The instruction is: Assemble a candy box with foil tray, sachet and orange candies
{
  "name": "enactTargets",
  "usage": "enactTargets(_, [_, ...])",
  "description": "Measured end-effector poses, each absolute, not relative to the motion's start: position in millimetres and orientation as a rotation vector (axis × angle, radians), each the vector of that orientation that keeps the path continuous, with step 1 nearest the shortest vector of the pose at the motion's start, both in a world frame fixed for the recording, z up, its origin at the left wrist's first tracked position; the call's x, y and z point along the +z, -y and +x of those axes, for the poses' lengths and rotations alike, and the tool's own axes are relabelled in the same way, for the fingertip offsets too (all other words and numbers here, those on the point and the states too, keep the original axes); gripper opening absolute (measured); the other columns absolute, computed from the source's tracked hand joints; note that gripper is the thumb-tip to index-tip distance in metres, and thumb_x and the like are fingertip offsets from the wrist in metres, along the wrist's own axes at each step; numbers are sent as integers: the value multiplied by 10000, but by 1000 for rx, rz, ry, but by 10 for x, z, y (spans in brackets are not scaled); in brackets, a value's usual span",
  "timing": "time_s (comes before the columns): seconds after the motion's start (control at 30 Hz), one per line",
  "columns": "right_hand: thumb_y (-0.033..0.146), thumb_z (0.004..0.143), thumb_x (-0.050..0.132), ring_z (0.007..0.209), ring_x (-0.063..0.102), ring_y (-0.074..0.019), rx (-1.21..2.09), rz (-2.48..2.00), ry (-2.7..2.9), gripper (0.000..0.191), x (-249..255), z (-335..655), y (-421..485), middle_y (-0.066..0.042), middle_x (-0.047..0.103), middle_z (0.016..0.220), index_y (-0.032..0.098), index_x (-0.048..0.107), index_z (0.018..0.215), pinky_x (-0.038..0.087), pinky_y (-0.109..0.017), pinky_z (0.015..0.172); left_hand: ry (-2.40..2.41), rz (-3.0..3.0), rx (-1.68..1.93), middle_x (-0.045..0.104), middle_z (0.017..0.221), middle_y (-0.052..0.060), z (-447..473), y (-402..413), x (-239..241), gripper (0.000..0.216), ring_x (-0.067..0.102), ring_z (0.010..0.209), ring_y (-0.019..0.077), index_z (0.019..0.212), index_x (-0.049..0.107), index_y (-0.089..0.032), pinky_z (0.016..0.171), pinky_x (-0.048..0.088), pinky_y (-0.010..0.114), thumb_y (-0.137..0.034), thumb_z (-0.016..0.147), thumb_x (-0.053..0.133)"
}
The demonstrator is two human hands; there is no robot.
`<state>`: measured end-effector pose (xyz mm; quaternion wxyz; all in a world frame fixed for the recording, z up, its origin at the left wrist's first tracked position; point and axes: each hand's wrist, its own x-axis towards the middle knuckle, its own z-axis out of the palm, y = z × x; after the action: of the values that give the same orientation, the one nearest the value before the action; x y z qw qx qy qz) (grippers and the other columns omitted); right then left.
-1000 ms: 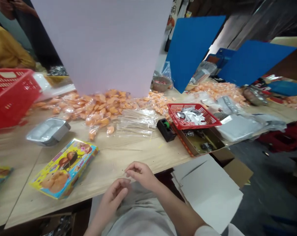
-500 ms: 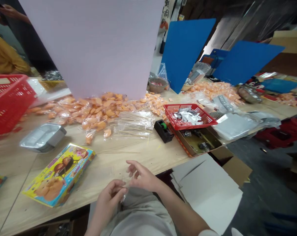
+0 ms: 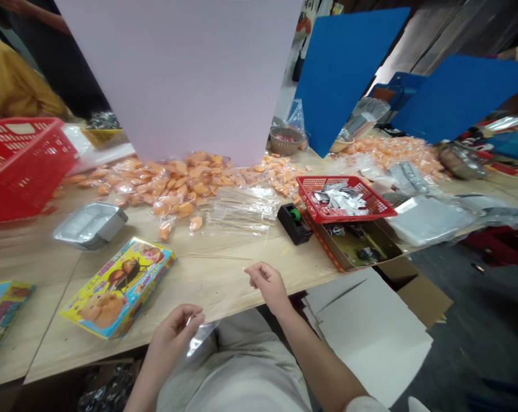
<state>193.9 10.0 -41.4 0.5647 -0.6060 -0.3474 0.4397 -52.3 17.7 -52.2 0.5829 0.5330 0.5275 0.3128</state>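
My left hand (image 3: 173, 332) is closed in a pinch on a small clear plastic bag (image 3: 201, 336) that hangs below the wooden table's (image 3: 224, 286) front edge, over my lap. My right hand (image 3: 267, 284) hovers over the table edge with fingers loosely curled, near a thin wooden skewer (image 3: 218, 257) lying on the table. I cannot tell whether it holds anything. A colourful toy box (image 3: 119, 287) lies left of my hands. Beyond are clear bags of skewers (image 3: 241, 209) and a pile of orange packets (image 3: 185, 183).
A foil tray (image 3: 91, 224) and a red basket (image 3: 22, 166) stand at the left. A black tape dispenser (image 3: 293, 223), a small red basket of silver sachets (image 3: 342, 200) and a metal tin (image 3: 357, 247) sit at the right. White card sheets (image 3: 370, 332) lie on the floor. A pale board (image 3: 190, 74) stands behind.
My hands have parted: the left moved down and left with the clear bag, the right moved up and right toward the skewer on the table.
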Motion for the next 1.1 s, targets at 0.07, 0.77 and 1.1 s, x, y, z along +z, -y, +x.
enactTargets(0.07, [554, 740, 721, 556, 487, -114, 1062, -1451, 819, 378, -445, 1930, -67, 24, 538, 568, 185, 646, 707, 415, -254, 567, -1282, 1263, 748, 578, 595, -30, -600, -195, -473, 402, 473, 484, 92, 821, 681, -181, 462, 404, 204, -564, 718, 749])
enactTargets(0.77, [621, 713, 681, 595, 548, -140, 1413, -1630, 1007, 453, -695, 1681, -120, -7, 624, 626, 184, 723, 822, 438, -273, 583, -1675, 1112, 1076, 699, 754, 21, -1254, -337, -567, 390, 592, 630, 133, 946, 692, -167, 605, 479, 256, -472, 711, 751])
enactTargets(1.1, [694, 675, 691, 555, 478, -106, 1624, -1539, 787, 534, -625, 1690, -109, 4, 576, 628, 177, 720, 804, 373, -244, 524, -1660, 1126, 1104, 725, 830, 51, -1286, -366, -618, 363, 660, 742, 170, 955, 685, -164, 675, 519, 281, -458, 743, 704])
